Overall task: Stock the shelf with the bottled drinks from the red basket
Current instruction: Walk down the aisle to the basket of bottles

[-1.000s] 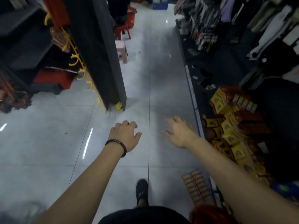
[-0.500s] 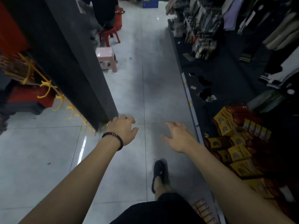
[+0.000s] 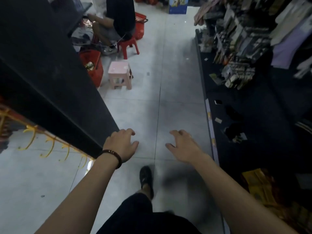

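A red basket (image 3: 94,66) stands on the floor beyond the end of the black shelf unit (image 3: 55,85) at left, with a gold bottle cap (image 3: 89,65) showing at its near edge. My left hand (image 3: 121,144), a dark bracelet on the wrist, hovers by the shelf unit's near corner, fingers loosely curled and holding nothing. My right hand (image 3: 183,146) is stretched forward over the aisle floor with relaxed, spread fingers, also holding nothing. Both hands are well short of the basket.
A pink stool (image 3: 120,75) stands beside the basket. Farther on, a person (image 3: 116,22) sits on a red stool (image 3: 129,46) with another red basket (image 3: 140,26) behind. Dark shelves of goods (image 3: 239,53) line the right. Yellow hooks (image 3: 49,146) stick out low left.
The view has advanced down the aisle: the shelf end, stools and seated person are closer, and the red basket with the gold cap has come into sight. Both hands stay out front, holding nothing.
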`<state>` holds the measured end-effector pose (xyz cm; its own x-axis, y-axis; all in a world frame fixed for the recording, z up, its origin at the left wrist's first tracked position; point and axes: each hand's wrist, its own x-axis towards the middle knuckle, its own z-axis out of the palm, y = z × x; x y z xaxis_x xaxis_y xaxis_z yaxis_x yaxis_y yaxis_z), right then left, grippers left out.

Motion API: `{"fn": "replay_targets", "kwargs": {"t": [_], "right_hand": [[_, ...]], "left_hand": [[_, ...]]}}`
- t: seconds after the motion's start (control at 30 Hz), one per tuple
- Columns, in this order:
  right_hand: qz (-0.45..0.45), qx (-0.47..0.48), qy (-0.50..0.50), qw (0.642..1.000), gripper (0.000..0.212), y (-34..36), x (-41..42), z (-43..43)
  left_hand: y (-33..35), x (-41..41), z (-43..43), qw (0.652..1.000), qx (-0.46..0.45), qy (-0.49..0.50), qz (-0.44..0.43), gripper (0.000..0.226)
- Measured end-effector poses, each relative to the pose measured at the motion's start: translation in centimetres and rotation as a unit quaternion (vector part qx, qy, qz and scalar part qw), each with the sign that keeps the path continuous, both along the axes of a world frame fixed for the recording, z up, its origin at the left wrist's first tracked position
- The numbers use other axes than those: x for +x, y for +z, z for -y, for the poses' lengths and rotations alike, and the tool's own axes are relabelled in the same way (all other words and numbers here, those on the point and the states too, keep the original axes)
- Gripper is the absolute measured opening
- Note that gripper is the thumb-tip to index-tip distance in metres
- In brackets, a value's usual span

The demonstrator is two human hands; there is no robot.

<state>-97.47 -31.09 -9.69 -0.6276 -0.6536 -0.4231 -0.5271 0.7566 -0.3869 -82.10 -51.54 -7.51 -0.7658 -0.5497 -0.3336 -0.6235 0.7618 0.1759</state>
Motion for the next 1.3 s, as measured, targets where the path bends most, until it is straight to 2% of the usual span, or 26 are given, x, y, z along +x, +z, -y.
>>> {"fn": "replay_targets", "kwargs": {"t": [0.13, 0.37, 0.53, 0.7, 1.03, 1.3], "right_hand": [[-0.027, 0.001, 0.004, 1.0, 0.062, -0.3, -8.5, 6.8], [-0.031, 0.025, -0.017, 0.999, 0.06, 0.3, -21.0, 17.5], [0.009, 0.015, -0.031, 0.999, 0.065, -0.5, -29.4, 24.0], [0.021, -0.002, -0.027, 0.999, 0.06, -2.2, -39.8, 31.3], [0.003, 0.026, 0.148, 0.989, 0.064, -2.8, -61.0, 49.7], [-0.03, 0.022, 0.244, 0.969, 0.065, -2.2, -70.5, 66.6]], "left_hand": [[-2.1, -7.9, 7.3, 0.999, 0.022, 0.019, -0.013, 0.046], [-2.9, -21.5, 18.5, 0.999, 0.048, 0.01, 0.012, 0.046], [-2.1, -30.4, 25.4, 0.999, 0.046, 0.016, 0.014, 0.044], [-2.5, -39.3, 32.4, 0.998, 0.034, 0.044, 0.02, 0.044], [-1.1, -55.2, 44.7, 0.985, 0.024, 0.17, 0.006, 0.04], [-2.6, -62.3, 57.2, 0.964, 0.05, 0.259, 0.007, 0.041]]}}
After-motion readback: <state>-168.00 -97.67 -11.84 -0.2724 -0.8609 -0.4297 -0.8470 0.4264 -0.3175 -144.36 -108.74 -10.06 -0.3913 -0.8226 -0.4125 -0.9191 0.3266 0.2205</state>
